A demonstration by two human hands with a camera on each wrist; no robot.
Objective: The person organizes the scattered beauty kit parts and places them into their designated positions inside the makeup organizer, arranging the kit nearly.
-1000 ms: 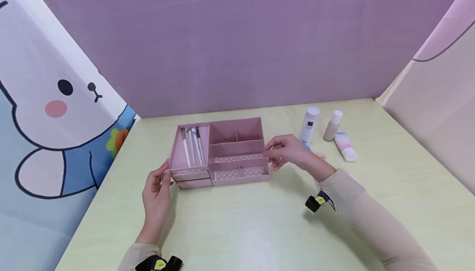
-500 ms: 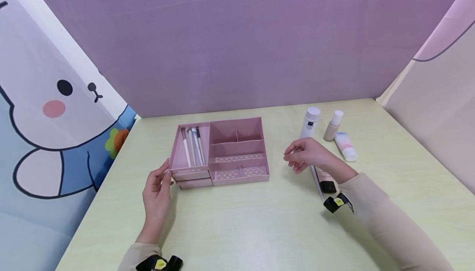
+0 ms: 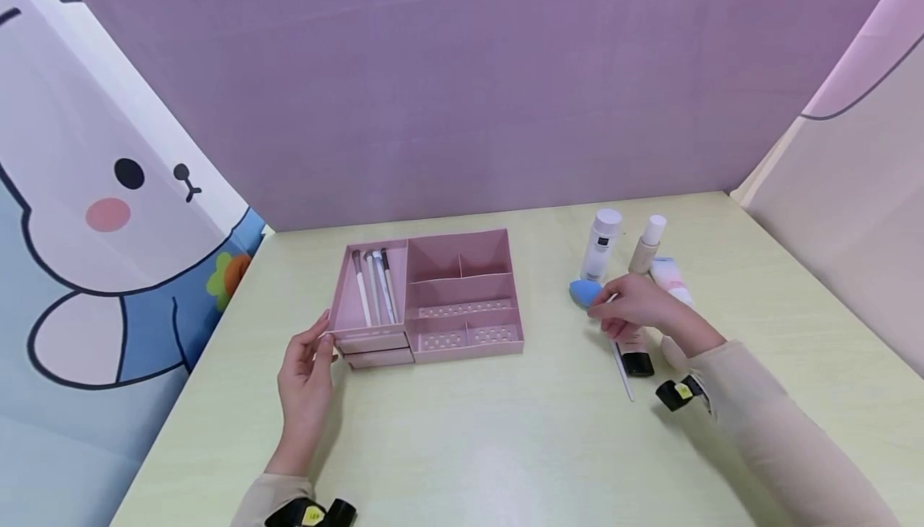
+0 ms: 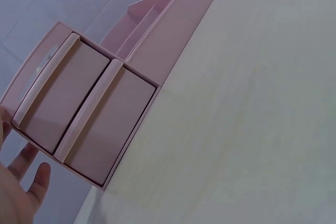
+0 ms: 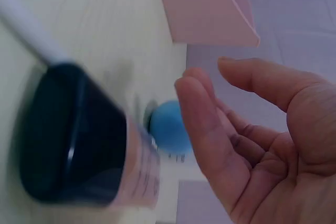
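Observation:
A pink divided organizer [image 3: 462, 294] with two small drawers [image 4: 100, 114] stands on the table, several makeup brushes [image 3: 375, 286] lying in its left compartment. My left hand [image 3: 306, 374] rests at its left side, with fingertips at the front corner. To the right of it, my right hand [image 3: 638, 302] hovers over a loose brush [image 3: 623, 374] and a tube with a black cap [image 3: 637, 362]. Thumb and index finger stand apart in the right wrist view, with nothing between them. Just left of that hand's fingertips sits a blue makeup sponge [image 3: 583, 293].
Behind the right hand stand a white bottle [image 3: 601, 246] and a small beige bottle with a white cap [image 3: 647, 245]. A white and pink tube [image 3: 667, 274] lies beside them, and a pale rounded item [image 3: 673, 353] shows under the right wrist. A purple panel [image 3: 491, 94] borders the table's back.
My right hand has moved away from the organizer's right side, rightward to the loose brush and tube, uncovering the blue sponge. The left hand and the organizer have stayed put.

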